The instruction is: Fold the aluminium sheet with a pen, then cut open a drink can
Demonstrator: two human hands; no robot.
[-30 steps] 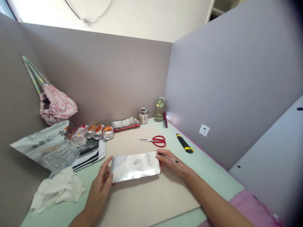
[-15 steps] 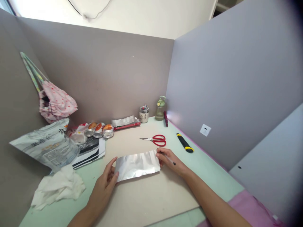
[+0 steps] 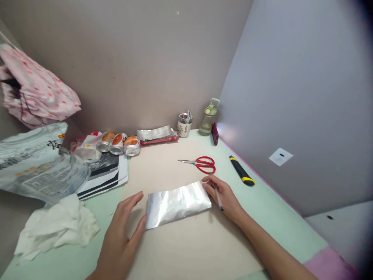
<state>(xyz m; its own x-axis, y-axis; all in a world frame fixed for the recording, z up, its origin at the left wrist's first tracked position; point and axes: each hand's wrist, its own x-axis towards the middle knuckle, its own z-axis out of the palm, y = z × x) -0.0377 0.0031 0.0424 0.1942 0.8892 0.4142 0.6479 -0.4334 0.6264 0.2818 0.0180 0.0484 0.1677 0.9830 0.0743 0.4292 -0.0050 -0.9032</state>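
A flat silver foil pouch [image 3: 178, 205] lies on the beige board [image 3: 171, 249]. My left hand [image 3: 124, 229] is at its left end, thumb and fingers spread, the thumb tip close to the pouch's edge. At the right end is my right hand [image 3: 220, 193], holding a pen [image 3: 218, 197] that slants down across the palm; its fingertips are at the pouch's upper right corner. Whether they touch the foil is hard to tell. Beyond the pouch, red-handled scissors [image 3: 201, 164] lie with their blades pointing left.
A black and yellow cutter [image 3: 241, 171] lies at the right. Along the back are three cans [image 3: 118, 144], foil strips [image 3: 155, 133], a pen cup [image 3: 184, 125], a green bottle [image 3: 208, 118] and a dark red object [image 3: 215, 134]. White cloth [image 3: 58, 227] and a large bag [image 3: 40, 163] are at left.
My left hand has let go of the pouch's left end and its fingers have spread apart. The pouch now rests on the board. The pen in my right hand points more steeply down, and the view has moved closer.
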